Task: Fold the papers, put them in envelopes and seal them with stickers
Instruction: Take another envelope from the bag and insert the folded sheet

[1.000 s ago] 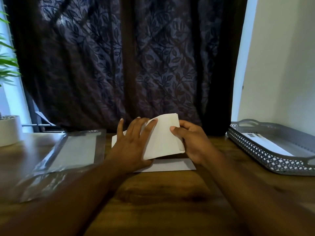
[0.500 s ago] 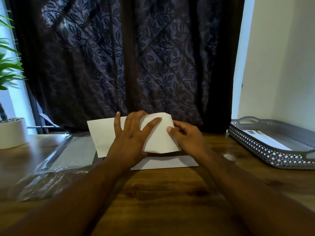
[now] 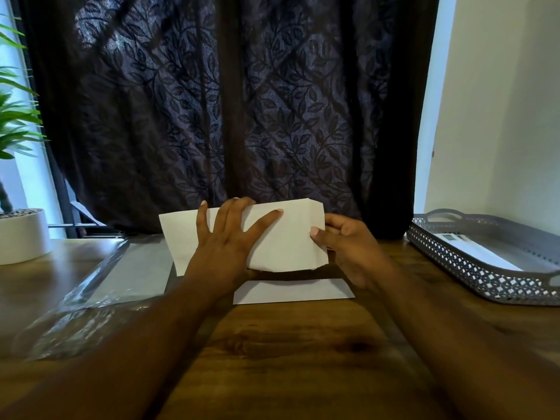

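Both hands clamp the paper, long axis crosswise: left hand spread on top, right hand pinching its right edge.

One head-worn camera looks forward and down, close over the wooden table, facing the dark curtain behind.

two bare forearms, sleeveless, hands without rings or gloves
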